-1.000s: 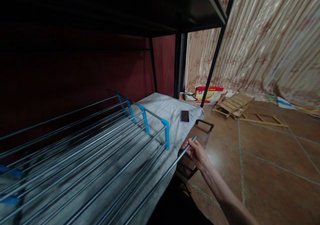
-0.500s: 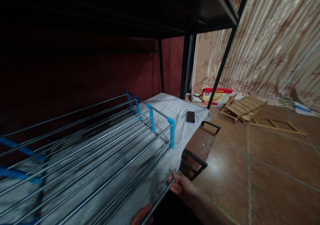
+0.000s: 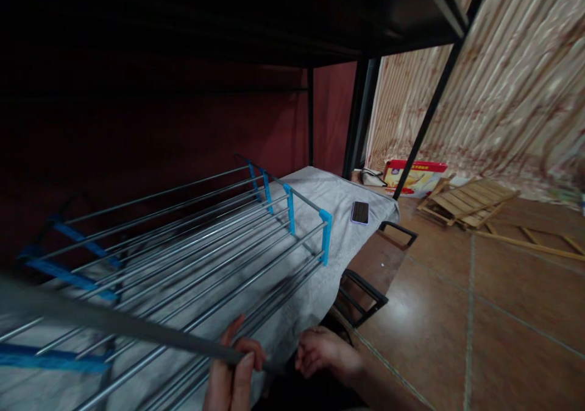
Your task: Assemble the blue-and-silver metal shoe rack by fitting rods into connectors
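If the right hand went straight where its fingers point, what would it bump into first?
The right hand would probably meet the blurred end of the grey rod in the left hand, though depth is unclear.

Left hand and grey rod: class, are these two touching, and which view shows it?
Touching. The head view shows the left hand holding the grey rod, its thumb lying over the rod near the end by the right hand.

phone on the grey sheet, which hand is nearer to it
Right. The right hand is below and slightly left of the phone in the head view; the left hand, holding a grey rod, is farther left and a bit lower.
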The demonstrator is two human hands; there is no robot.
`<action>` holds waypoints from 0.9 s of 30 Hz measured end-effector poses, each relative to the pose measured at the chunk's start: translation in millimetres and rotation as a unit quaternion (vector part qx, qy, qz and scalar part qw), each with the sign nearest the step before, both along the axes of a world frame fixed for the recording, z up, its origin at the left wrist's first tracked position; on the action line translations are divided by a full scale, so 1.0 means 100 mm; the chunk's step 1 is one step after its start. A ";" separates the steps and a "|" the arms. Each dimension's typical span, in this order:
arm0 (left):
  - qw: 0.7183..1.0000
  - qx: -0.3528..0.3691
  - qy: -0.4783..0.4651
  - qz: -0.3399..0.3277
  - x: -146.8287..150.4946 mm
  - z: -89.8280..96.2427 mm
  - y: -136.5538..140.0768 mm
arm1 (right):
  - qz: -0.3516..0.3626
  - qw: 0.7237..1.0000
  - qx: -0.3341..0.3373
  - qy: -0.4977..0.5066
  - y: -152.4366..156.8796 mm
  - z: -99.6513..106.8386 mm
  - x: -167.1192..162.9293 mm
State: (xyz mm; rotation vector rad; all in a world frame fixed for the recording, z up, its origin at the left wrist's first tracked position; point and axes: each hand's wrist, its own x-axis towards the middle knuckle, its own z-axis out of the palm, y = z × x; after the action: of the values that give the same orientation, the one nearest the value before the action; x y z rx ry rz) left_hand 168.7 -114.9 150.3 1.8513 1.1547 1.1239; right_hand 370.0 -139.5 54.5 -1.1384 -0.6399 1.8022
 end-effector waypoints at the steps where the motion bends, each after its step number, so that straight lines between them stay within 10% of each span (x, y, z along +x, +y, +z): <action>1: 1.000 0.006 0.021 -0.006 -0.03 0.03 0.03 | -0.016 1.000 0.009 0.005 0.02 0.07 0.01; 12: 0.931 0.222 0.272 -0.098 0.01 -0.27 0.17 | -0.159 0.974 0.153 0.057 -0.04 0.75 0.24; 27: 0.915 0.149 0.371 -0.052 -0.65 -0.66 0.18 | -0.310 0.941 0.092 0.095 0.21 0.48 0.66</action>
State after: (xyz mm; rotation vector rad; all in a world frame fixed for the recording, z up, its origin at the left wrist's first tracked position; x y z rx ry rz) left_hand 103.6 -96.5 83.8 2.6739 1.2980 0.5427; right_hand 435.5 -118.5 102.3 -0.8935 -0.2794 1.2574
